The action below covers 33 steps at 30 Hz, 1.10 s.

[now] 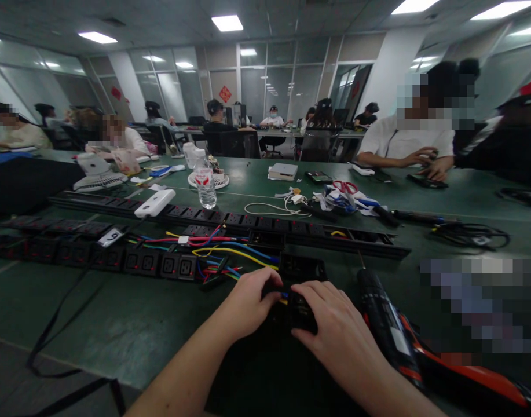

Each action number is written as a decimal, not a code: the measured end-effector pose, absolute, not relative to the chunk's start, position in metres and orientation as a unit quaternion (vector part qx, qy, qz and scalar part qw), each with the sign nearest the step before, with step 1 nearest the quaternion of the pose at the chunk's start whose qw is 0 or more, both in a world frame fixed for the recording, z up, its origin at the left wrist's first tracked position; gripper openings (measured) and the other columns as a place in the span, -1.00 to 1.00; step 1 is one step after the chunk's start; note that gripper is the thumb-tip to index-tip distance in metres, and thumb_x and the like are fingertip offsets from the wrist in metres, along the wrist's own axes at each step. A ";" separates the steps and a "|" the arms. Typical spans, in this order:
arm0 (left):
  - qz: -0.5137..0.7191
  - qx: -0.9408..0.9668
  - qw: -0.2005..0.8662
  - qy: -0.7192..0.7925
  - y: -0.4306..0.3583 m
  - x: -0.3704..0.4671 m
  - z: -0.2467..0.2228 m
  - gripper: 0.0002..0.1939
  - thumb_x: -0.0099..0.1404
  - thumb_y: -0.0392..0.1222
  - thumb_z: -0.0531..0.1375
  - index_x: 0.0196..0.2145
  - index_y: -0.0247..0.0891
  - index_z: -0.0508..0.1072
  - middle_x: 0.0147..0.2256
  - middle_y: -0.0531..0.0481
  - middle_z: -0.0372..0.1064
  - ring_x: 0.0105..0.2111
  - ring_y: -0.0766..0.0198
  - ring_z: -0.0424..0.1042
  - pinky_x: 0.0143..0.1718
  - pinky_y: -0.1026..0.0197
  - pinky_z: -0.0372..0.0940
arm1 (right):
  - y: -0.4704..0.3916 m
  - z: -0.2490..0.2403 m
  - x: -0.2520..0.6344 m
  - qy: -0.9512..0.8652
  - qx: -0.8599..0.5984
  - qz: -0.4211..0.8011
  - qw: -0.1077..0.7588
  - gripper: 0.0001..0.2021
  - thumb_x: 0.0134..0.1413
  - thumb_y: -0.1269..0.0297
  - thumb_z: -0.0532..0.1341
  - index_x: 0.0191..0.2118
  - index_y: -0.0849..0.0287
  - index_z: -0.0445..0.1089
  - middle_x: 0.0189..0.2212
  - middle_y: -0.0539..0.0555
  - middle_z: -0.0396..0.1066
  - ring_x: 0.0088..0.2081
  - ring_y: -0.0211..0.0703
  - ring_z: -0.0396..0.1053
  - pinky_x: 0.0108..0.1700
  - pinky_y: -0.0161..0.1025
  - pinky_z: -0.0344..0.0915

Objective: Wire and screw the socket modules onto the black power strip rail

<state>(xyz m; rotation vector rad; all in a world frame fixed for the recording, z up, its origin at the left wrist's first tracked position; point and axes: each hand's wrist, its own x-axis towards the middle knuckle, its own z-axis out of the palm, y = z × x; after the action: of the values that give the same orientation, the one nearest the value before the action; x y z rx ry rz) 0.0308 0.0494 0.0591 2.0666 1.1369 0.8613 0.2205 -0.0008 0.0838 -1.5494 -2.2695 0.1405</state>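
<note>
My right hand (330,310) is wrapped round a small black module (300,311) near the table's front. Close to its left, my left hand (254,298) has thumb and fingertips bent together at a blue wire and a yellow wire that run to the module; what exactly it pinches is partly hidden. Just behind both hands lies an open black housing (302,267). Red, blue and yellow wires (230,250) spread leftward from it, beside a black socket strip (161,263). A longer socket strip (234,219) lies behind these.
A black and orange power screwdriver (389,324) lies right of my right hand. Farther back stand a water bottle (205,182), a white box (282,171) and a pile of scraps with red scissors (345,187). A person (406,139) works across the table, others beyond.
</note>
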 end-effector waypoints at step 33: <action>0.369 0.824 0.267 0.337 0.052 0.017 0.056 -0.92 0.20 -0.36 0.23 -0.42 -0.23 0.40 -0.26 0.01 0.41 -0.28 0.28 0.40 -0.20 0.25 0.27 | -0.062 0.089 0.351 -0.677 -0.662 -0.156 0.281 -0.68 0.16 0.00 0.12 -0.06 0.03 0.35 -0.11 0.19 0.48 -0.20 0.17 0.50 -0.21 0.13 0.47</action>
<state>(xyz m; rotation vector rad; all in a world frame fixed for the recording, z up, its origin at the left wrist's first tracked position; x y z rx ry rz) 0.0165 0.0519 0.0564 2.2233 0.9107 0.9953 0.3508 -0.0617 0.0892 -1.7728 -1.8143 -0.4184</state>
